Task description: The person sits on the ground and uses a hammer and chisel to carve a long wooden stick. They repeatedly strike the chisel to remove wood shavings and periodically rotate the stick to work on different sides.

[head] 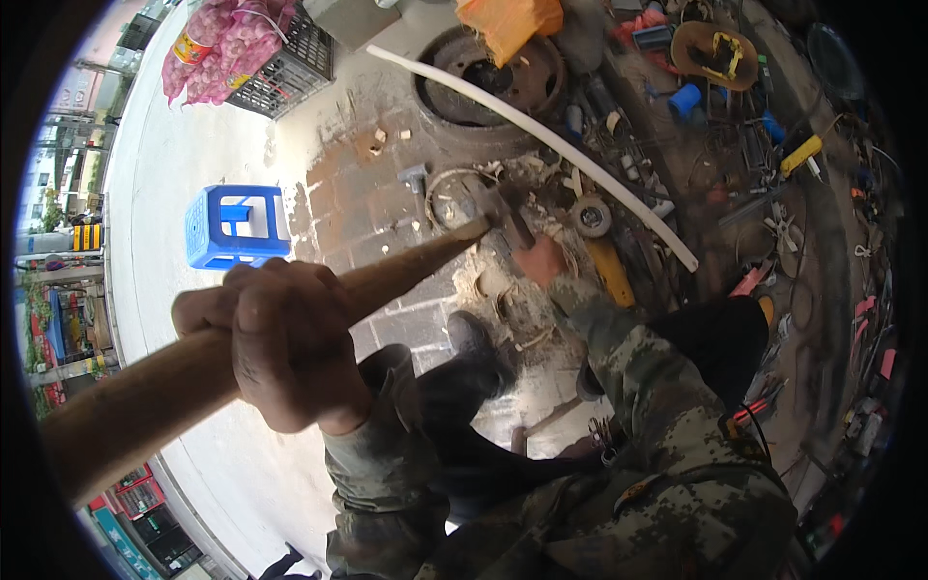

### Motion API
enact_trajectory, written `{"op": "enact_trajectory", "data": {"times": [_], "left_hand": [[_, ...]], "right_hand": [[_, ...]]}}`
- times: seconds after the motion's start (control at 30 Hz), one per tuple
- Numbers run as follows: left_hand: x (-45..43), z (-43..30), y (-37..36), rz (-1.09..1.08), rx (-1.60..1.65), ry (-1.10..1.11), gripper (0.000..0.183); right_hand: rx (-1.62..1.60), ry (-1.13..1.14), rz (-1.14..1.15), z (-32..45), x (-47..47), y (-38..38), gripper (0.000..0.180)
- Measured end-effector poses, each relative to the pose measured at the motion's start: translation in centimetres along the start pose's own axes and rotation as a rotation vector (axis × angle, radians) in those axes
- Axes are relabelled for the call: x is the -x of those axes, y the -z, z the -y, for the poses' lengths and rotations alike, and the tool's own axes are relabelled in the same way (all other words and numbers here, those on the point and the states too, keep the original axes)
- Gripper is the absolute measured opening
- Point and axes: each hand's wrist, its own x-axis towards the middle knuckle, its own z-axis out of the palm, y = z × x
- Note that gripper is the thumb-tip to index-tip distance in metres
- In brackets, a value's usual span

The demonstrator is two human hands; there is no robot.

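My left hand [286, 341] is wrapped around a thick wooden pole [406, 279] that slants from the lower left toward the middle. The pole narrows to a tapered tip close to my right hand [540, 259]. That right hand grips the dark handle of a short hand tool [519, 230]. Its head is blurred beside the pole's tip, so I cannot tell whether it is a hatchet or a hammer. Below the tip, wood chips [478, 279] litter the paving around a round, ring-edged piece [444, 204]. A hammer [414, 180] lies just left of this ring.
A pale peeled pole [536, 130] lies across a rusty wheel [493, 80]. An angle grinder [605, 254] rests right of my right hand, near scattered tools and scrap. At left are a blue plastic stool [235, 226] and a black crate [293, 76] with mesh bags of garlic [225, 43].
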Motion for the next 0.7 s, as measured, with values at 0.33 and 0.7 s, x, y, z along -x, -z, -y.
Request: {"op": "enact_trajectory", "data": {"times": [0.33, 0.7], "left_hand": [[0.0, -0.4, -0.2, 0.042, -0.046, 0.013, 0.017], [0.5, -0.5, -1.8, 0.073, -0.026, 0.016, 0.015]], "right_hand": [[-0.532, 0.486, -0.294, 6.1, 2.4, 4.6, 0.031], [-0.215, 0.365, -0.211, 6.2, 1.7, 4.3, 0.032]]}}
